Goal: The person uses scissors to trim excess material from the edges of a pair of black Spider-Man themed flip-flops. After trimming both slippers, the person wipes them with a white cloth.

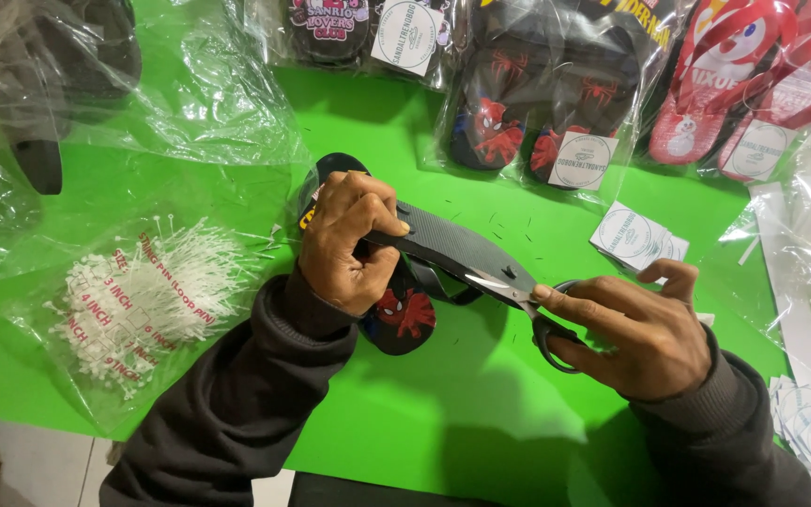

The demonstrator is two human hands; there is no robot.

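Plainly, with the left hand point(354, 239) clenched around the black sandal point(443, 246) mid-table and the right hand point(635, 329) gripping scissors point(527, 300) at its sole, a slip could gouge the foam.

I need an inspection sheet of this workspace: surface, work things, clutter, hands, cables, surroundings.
Surface: green table, small dark scraps on it.
Work things: black flip-flop held sole up; a second flip-flop lies under it; scissors at its edge.
Clutter: bag of white tag pins; bagged sandal pairs; round labels; empty clear bags.
Hands: left hand grips the flip-flop; right hand works the scissors.
Cables: nothing seen.
Surroundings: pale floor at lower left.
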